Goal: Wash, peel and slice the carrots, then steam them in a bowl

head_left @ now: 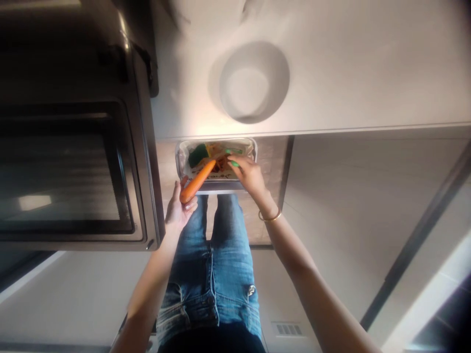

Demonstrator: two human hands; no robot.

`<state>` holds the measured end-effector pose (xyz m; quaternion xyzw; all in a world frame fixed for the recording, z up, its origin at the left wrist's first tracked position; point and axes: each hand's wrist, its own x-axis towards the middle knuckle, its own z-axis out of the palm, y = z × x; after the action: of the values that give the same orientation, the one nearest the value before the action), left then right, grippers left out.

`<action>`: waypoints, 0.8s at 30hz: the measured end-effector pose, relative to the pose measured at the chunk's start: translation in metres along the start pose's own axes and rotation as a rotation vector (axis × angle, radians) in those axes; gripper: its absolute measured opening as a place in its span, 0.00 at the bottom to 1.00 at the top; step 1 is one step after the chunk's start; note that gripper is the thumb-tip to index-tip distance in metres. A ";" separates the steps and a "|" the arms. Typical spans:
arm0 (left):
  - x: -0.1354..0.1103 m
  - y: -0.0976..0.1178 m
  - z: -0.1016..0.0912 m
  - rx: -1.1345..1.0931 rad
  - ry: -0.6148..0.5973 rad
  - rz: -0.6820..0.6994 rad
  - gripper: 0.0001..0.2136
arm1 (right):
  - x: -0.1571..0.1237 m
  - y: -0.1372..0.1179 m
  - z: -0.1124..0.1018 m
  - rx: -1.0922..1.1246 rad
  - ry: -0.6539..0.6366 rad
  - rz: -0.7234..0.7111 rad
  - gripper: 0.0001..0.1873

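In my left hand (pixel 179 207) is an orange carrot (pixel 198 181), gripped by its thick end. It slants up and to the right. My right hand (pixel 250 175) is closed around a green peeler (pixel 234 163) close to the carrot's narrow end; its blade is too blurred to make out. Both tools of this work hang over a lined bin (pixel 254 147), which stands below the counter edge. Inside the bin lie orange peelings (pixel 222 165) and a dark green and yellow piece (pixel 198 154) that looks like a sponge.
A white bowl (pixel 253 83) stands on the pale counter (pixel 360 68) beyond the bin. At the left a dark oven-like appliance (pixel 69 171) with a glass door reaches close to my left forearm. My jeans-clad legs (pixel 213 264) are just below the bin.
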<state>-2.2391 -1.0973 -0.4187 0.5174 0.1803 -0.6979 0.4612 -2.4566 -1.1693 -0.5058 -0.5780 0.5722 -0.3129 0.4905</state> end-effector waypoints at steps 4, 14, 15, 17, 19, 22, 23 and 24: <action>0.002 -0.004 0.010 -0.021 0.044 -0.045 0.09 | -0.018 -0.028 0.003 0.070 0.240 0.025 0.10; 0.007 -0.008 0.017 -0.054 0.066 -0.256 0.09 | -0.020 -0.054 0.024 0.594 0.220 0.394 0.20; 0.007 -0.009 0.018 -0.037 0.069 -0.254 0.10 | -0.020 -0.055 0.026 0.615 0.200 0.401 0.20; 0.006 -0.012 0.022 0.008 0.076 -0.232 0.10 | -0.021 -0.058 0.027 0.640 0.153 0.406 0.21; 0.004 -0.014 0.025 0.058 0.080 -0.183 0.09 | -0.022 -0.062 0.027 0.648 0.084 0.409 0.21; 0.001 -0.016 0.029 0.119 0.085 -0.093 0.07 | -0.024 -0.067 0.027 0.641 -0.005 0.401 0.22; 0.000 -0.016 0.029 0.135 0.085 -0.078 0.08 | -0.024 -0.069 0.027 0.638 -0.022 0.389 0.22; 0.000 -0.015 0.029 0.149 0.081 -0.073 0.10 | -0.024 -0.069 0.027 0.635 -0.033 0.373 0.23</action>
<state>-2.2681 -1.1106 -0.4103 0.5714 0.1651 -0.7040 0.3881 -2.4111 -1.1499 -0.4454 -0.2875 0.5341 -0.3710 0.7032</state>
